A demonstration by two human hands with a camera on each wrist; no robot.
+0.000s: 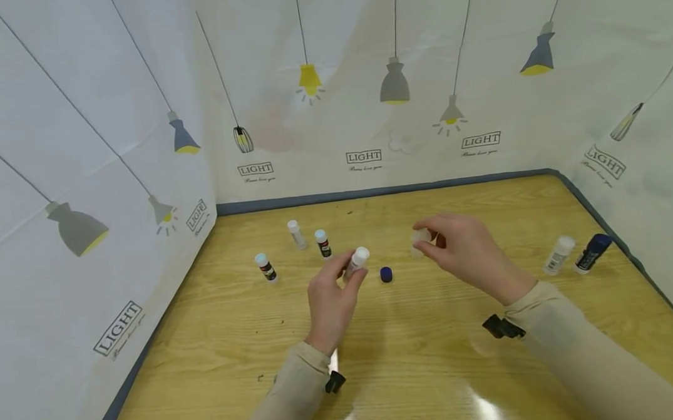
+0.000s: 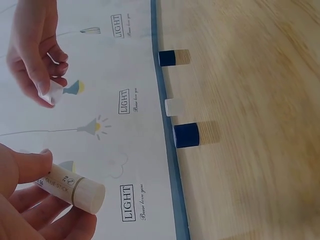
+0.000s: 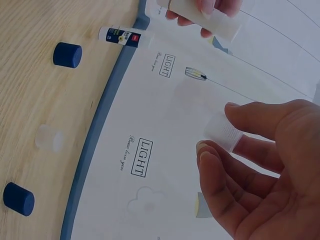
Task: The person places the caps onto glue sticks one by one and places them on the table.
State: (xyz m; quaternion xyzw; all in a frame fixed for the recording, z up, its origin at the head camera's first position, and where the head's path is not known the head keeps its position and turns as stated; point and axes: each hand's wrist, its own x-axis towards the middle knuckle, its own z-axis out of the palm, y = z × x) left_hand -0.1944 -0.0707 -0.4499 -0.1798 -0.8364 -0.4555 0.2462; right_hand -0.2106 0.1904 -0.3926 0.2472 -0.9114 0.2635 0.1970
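Note:
Between thumb and fingers my left hand (image 1: 331, 298) grips a white glue stick (image 2: 65, 185), tilted and raised off the table; its printed label shows in the left wrist view. My right hand (image 1: 465, 248) pinches a translucent white cap (image 3: 223, 132) by its ribbed side, also in the air and apart from the glue stick. On the wooden table stand two dark blue caps (image 3: 67, 54) and a second translucent cap (image 3: 48, 138) between them. In the head view one blue cap (image 1: 386, 274) shows between the hands.
Left of my hands stand a white glue stick (image 1: 296, 234) and two with dark labels (image 1: 323, 244). Far right are another white glue stick (image 1: 559, 255) and a dark blue one (image 1: 593, 252). A lamp-printed cloth (image 1: 310, 129) walls the table's back and sides.

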